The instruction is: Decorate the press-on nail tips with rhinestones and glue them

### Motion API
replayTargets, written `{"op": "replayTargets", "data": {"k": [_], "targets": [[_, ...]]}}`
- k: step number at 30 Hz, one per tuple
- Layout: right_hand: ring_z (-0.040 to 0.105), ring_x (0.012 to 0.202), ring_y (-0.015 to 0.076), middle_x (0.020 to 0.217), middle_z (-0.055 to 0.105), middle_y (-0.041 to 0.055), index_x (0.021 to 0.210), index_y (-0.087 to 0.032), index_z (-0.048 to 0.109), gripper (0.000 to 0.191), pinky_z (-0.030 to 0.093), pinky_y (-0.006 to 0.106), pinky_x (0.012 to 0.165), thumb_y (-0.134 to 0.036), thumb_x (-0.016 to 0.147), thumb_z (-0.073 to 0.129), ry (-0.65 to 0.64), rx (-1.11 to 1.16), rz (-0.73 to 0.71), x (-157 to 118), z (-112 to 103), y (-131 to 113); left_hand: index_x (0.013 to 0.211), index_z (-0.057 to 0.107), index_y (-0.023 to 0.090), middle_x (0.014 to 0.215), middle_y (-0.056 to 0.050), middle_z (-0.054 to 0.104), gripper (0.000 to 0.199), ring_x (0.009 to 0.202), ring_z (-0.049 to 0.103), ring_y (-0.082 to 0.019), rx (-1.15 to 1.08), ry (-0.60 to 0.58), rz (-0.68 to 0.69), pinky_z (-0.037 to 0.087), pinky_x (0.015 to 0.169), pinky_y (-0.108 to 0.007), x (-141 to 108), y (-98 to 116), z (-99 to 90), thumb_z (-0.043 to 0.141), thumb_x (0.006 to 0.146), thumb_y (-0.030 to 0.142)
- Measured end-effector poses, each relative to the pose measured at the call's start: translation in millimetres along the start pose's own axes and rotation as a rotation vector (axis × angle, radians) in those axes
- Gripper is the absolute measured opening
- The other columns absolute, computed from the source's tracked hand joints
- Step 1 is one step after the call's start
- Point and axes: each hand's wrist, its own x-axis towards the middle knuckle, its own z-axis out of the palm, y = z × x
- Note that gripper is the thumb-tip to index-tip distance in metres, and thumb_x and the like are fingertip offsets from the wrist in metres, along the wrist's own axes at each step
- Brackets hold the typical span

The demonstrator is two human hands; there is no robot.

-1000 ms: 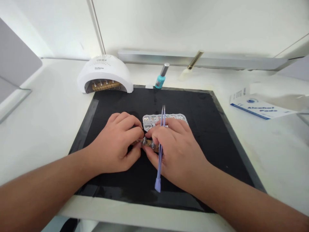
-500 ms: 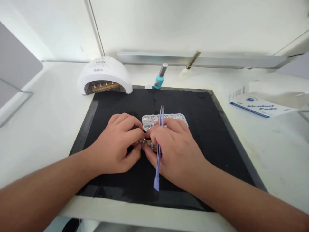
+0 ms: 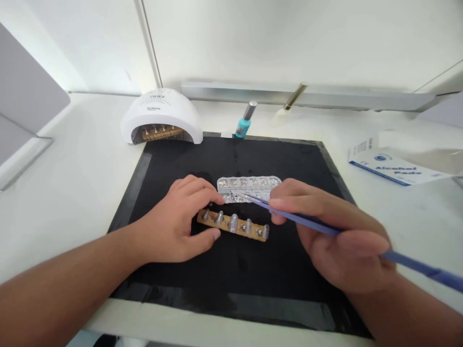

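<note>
My right hand (image 3: 336, 236) grips purple tweezers (image 3: 307, 220) between thumb and fingers. Their tips point left, over the lower row of a clear compartment case (image 3: 249, 189) filled with small shiny rhinestones. My left hand (image 3: 181, 219) rests on the mat with thumb and index finger spread around the left end of a wooden strip. Its index fingertip reaches the case's lower left corner. On the wooden strip (image 3: 228, 224), several clear false nails (image 3: 233, 223) stand in a row on metal holders. The strip lies slightly slanted in front of the case.
A black mat (image 3: 231, 274) covers the middle of the white table. Behind it stand a white nail lamp (image 3: 162, 113) with another strip of holders inside, a turquoise polish bottle (image 3: 243, 126) and a gold-capped bottle (image 3: 289, 106). An alcohol pads box (image 3: 398, 168) lies at the right.
My right hand has left the wooden strip, moved right, and turned the tweezers from upright to pointing left over the case. My left fingers have spread apart, and the strip now lies uncovered.
</note>
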Motion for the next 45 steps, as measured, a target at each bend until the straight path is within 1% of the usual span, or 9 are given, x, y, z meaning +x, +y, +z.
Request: {"op": "replayTargets", "data": {"k": [3,5,8,11,14,20,26,33,45], "targets": [[0.062,0.071,0.0215,0.078,0.067,0.0064,0.108,-0.022,0.072,0.036,0.051,0.039,0.067,-0.046,0.101,0.047,0.031,0.306,0.066,-5,-2,8,0.117,0.057,0.020,0.115,-0.009,0.062,0.032,0.107,0.054,-0.026,-0.038,-0.056,-0.024,0.042,0.096,-0.047,1,-2,2.0,0.063,0.086,0.025],[0.062,0.071,0.0203,0.078,0.067,0.0053,0.106,-0.021,0.071,0.025,0.051,0.038,0.067,-0.038,0.099,0.054,-0.017,0.360,0.127,-6,-3,11,0.118,0.058,0.021,0.115,-0.008,0.062,0.032,0.107,0.053,-0.026,-0.042,-0.072,-0.037,0.040,0.097,-0.048,2,-3,2.9,0.064,0.087,0.025],[0.062,0.069,0.0183,0.078,0.067,0.0040,0.105,-0.021,0.069,0.020,0.052,0.036,0.066,-0.036,0.099,0.056,-0.114,0.355,0.173,-5,-3,14,0.116,0.060,0.022,0.115,-0.006,0.062,0.029,0.108,0.054,-0.024,-0.038,-0.098,-0.057,0.038,0.099,-0.047,3,-3,3.6,0.066,0.088,0.023],[0.062,0.069,0.0165,0.077,0.067,0.0034,0.105,-0.021,0.069,0.018,0.053,0.035,0.065,-0.030,0.100,0.053,-0.182,0.346,0.127,-3,-4,18,0.113,0.060,0.023,0.116,-0.004,0.062,0.028,0.110,0.054,-0.023,-0.044,-0.110,-0.069,0.037,0.100,-0.045,3,-4,3.8,0.069,0.087,0.021],[0.064,0.073,0.0163,0.080,0.067,0.0045,0.106,-0.020,0.068,0.017,0.054,0.034,0.067,-0.024,0.099,0.054,-0.214,0.317,0.109,-1,-5,20,0.113,0.060,0.024,0.116,-0.003,0.061,0.027,0.110,0.053,-0.021,-0.064,-0.116,-0.070,0.036,0.099,-0.043,3,-4,3.7,0.068,0.088,0.019],[0.065,0.074,0.0166,0.082,0.068,0.0051,0.113,-0.023,0.066,0.019,0.057,0.034,0.068,-0.022,0.100,0.052,-0.284,0.315,0.105,-1,-4,19,0.110,0.058,0.024,0.114,-0.001,0.062,0.025,0.109,0.053,-0.020,-0.081,-0.114,-0.096,0.037,0.098,-0.042,3,-3,3.1,0.066,0.088,0.017],[0.068,0.077,0.0175,0.086,0.069,0.0059,0.115,-0.024,0.065,0.020,0.060,0.034,0.073,-0.025,0.101,0.052,-0.286,0.277,0.133,-5,-2,19,0.108,0.058,0.024,0.111,-0.001,0.062,0.024,0.107,0.053,-0.021,-0.075,-0.118,-0.107,0.040,0.095,-0.041,3,-1,2.2,0.066,0.087,0.016],[0.067,0.077,0.0171,0.088,0.070,0.0060,0.117,-0.024,0.065,0.022,0.060,0.034,0.071,-0.022,0.099,0.054,-0.306,0.293,0.142,-3,-2,20,0.111,0.058,0.023,0.113,-0.003,0.063,0.027,0.108,0.053,-0.022,-0.055,-0.119,-0.106,0.041,0.095,-0.042,2,-1,2.3,0.065,0.086,0.017],[0.067,0.076,0.0166,0.086,0.069,0.0050,0.112,-0.022,0.068,0.020,0.060,0.033,0.071,-0.018,0.096,0.056,-0.270,0.290,0.144,-5,-2,18,0.111,0.057,0.024,0.113,-0.004,0.064,0.029,0.107,0.054,-0.023,-0.049,-0.123,-0.094,0.042,0.094,-0.043,2,0,0.4,0.066,0.084,0.016]]}}
